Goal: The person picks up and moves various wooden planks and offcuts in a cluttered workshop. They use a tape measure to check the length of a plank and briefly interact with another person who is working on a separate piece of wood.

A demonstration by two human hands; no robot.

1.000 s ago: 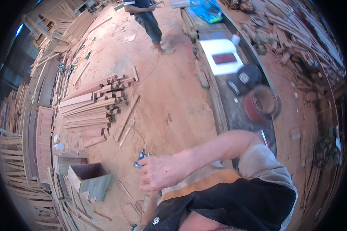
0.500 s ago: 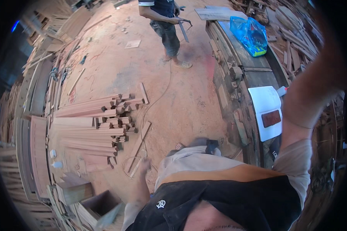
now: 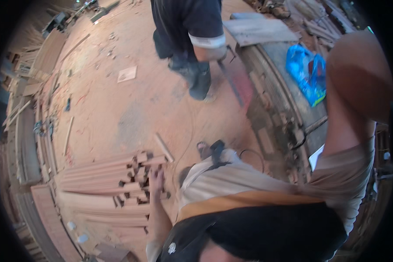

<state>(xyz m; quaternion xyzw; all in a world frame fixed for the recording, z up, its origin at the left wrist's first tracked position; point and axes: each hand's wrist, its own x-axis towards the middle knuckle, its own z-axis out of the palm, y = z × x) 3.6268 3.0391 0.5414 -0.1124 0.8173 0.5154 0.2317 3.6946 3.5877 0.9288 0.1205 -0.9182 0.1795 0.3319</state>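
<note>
Loosely open, with nothing seen between its fingers, the left hand (image 3: pixel 156 181) is held over the uneven right-hand ends of the stacked wood strips (image 3: pixel 102 177); whether they are touched cannot be told. The right hand is not shown, though its raised arm (image 3: pixel 347 122) is seen well to the right of that grip. Should the left hand be lowered carelessly, its knuckles could be scraped or splintered, since the strip ends are staggered (some are set proud of their neighbours), and the stack could be knocked askew. Just ahead of the grip, a loose strip (image 3: pixel 164 147) could be trodden on; to its right, footing could be lost on the thin cable (image 3: pixel 193 120). Farther ahead, the co-worker (image 3: pixel 185 26) could be bumped if the raised arm were swung forward.
</note>
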